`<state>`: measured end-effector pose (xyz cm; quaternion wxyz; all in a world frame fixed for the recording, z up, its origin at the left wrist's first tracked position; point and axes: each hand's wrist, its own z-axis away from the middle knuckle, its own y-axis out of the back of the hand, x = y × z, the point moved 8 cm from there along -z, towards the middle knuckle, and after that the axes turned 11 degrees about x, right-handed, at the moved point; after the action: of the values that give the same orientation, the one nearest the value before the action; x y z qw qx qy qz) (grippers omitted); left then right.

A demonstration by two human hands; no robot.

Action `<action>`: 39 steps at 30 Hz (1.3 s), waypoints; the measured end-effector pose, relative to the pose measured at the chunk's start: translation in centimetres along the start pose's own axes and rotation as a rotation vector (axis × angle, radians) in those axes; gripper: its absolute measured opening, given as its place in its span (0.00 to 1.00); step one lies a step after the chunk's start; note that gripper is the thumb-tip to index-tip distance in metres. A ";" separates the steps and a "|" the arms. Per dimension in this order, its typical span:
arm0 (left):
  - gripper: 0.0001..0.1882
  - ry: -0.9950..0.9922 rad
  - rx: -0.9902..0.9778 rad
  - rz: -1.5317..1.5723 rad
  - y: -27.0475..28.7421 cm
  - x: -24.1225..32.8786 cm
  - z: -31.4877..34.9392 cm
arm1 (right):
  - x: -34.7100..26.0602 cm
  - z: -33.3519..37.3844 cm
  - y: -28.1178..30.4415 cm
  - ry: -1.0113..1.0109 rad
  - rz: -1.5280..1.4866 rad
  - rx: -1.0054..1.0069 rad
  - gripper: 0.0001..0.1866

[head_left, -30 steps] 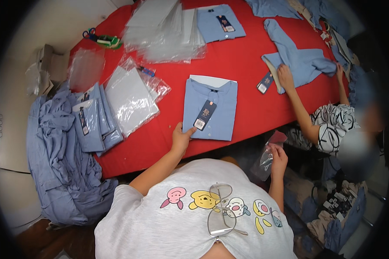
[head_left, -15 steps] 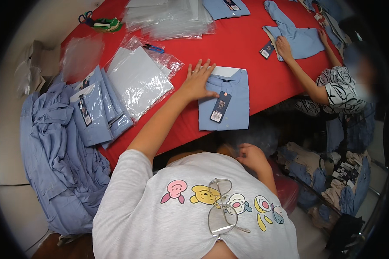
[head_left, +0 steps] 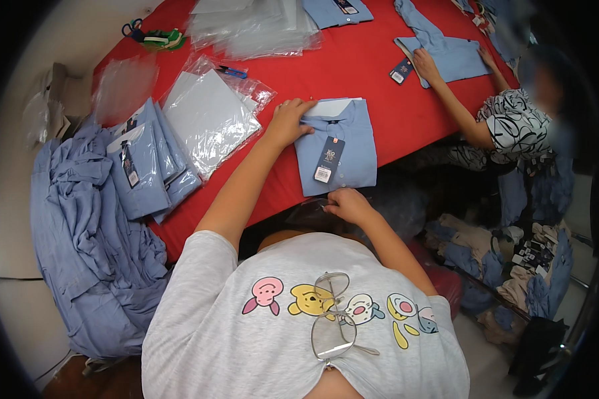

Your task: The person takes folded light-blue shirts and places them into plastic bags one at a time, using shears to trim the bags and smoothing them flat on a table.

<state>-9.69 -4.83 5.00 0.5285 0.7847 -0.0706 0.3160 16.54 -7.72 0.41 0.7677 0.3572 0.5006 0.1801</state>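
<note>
A folded light-blue shirt (head_left: 361, 149) lies near the table's front edge, a white card showing at its collar. A dark hang tag (head_left: 329, 159) rests on its front. At the shirt's upper left corner, my left hand (head_left: 291, 122) grips the edge, thumb and fingers drawn together. Just below the shirt's lower edge, my right hand (head_left: 350, 205) is closed in a pinch on a clear plastic bag (head_left: 315, 208), which hangs mostly in shadow by the table edge.
Clear bags with white sheets (head_left: 209, 123) lie left of the shirt, beside bagged shirts (head_left: 140, 176) and heaped blue garments (head_left: 93, 246). Small blue snips (head_left: 233, 72) and more plastic bags (head_left: 253, 30) lie farther back. At right, another person's hands (head_left: 427, 66) handle a blue shirt (head_left: 449, 56).
My right hand has risen to the shirt's lower edge, with clear plastic now at its fingers. My left hand's spread fingers have drawn in at the corner, and the shirt has tilted slightly.
</note>
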 end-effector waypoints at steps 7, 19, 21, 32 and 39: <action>0.26 -0.006 0.038 -0.044 -0.2 0.0 -2.6 | -1.0 3.0 2.2 0.018 0.085 -0.083 0.12; 0.32 -0.093 -0.086 -0.266 -5.9 10.3 0.6 | 3.7 11.4 15.8 -0.229 -0.670 0.228 0.13; 0.39 -0.120 0.034 -0.334 -8.7 8.4 1.8 | 4.0 11.4 17.5 -0.211 -0.723 0.220 0.12; 0.37 0.205 -0.871 0.869 -7.8 23.7 10.5 | 6.4 13.2 28.0 -0.168 -0.777 0.703 0.08; 0.16 0.659 -0.277 1.329 -5.8 20.5 14.9 | 13.0 16.2 31.8 -0.209 -0.877 1.001 0.09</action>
<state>15.32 -10.78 8.57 0.3142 0.3683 -0.4065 0.7748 39.27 16.21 19.18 0.5561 0.4491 0.5456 -0.4374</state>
